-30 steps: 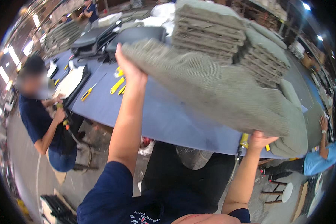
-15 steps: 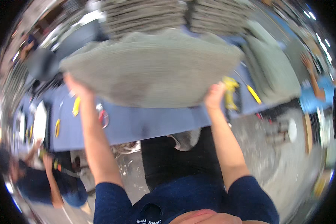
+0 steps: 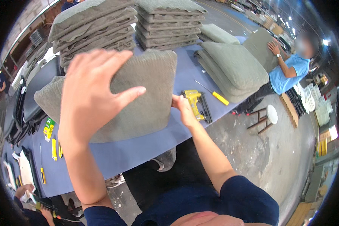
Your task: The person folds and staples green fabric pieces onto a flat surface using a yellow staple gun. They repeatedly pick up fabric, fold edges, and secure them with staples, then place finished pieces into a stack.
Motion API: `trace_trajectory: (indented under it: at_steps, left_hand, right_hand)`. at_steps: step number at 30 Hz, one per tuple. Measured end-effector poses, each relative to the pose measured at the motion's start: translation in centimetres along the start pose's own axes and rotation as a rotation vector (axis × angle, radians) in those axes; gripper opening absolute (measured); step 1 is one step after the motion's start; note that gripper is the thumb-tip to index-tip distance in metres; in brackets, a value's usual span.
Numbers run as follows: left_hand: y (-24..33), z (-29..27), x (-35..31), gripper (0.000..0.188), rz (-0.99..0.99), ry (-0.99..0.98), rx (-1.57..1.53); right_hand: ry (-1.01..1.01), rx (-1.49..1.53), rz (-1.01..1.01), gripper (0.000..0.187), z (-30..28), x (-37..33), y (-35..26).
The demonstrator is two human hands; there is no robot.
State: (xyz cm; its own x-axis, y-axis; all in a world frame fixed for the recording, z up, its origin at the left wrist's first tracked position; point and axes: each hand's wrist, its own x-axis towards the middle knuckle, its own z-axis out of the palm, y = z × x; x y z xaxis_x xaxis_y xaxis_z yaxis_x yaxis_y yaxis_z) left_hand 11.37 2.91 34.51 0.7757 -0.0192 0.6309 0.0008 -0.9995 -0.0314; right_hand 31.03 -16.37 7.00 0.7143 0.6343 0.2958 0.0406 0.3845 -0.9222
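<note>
A grey fabric-covered cushion (image 3: 147,86) is tilted up over the blue-covered table (image 3: 139,152). At its right edge my right hand (image 3: 184,110) grips it, the fingers partly hidden behind the cushion. My left hand (image 3: 92,88) is raised in front of the cushion's left part, fingers stretched and thumb spread, holding nothing. That hand and forearm hide part of the cushion. Just right of my right hand lies a yellow and black staple gun (image 3: 195,103). Beyond it rests a yellow-handled screwdriver (image 3: 220,98).
Tall stacks of grey cushions (image 3: 92,28) stand at the back, with more cushions (image 3: 237,67) on the right. Yellow-handled tools (image 3: 54,148) lie on the left. A person in light blue (image 3: 292,71) handles a panel at the far right, near a stool (image 3: 269,115). Another person works at lower left.
My left hand has let go of the cushion's left side and risen in front of it. The cushion, in my right hand, has turned and shifted left. The view has swung too.
</note>
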Motion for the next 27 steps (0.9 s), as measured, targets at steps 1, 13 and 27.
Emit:
trace_trajectory:
  at_steps: [1,13,27]
  left_hand:
    - [-0.5,0.5,0.0,0.058,-0.059,-0.084,-0.075]
    - [0.3,1.1,-0.6,0.06,-0.089,-0.133,0.003]
    - [0.6,-0.7,-0.7,0.071,-0.188,-0.275,-0.027]
  right_hand:
    - [-0.019,-0.303,0.01,0.046,-1.6,0.2,-1.3]
    - [0.552,-1.487,-0.131,0.042,-21.8,-4.3,2.8]
    - [0.417,-1.374,0.184,0.023,-23.4,1.0,-1.8]
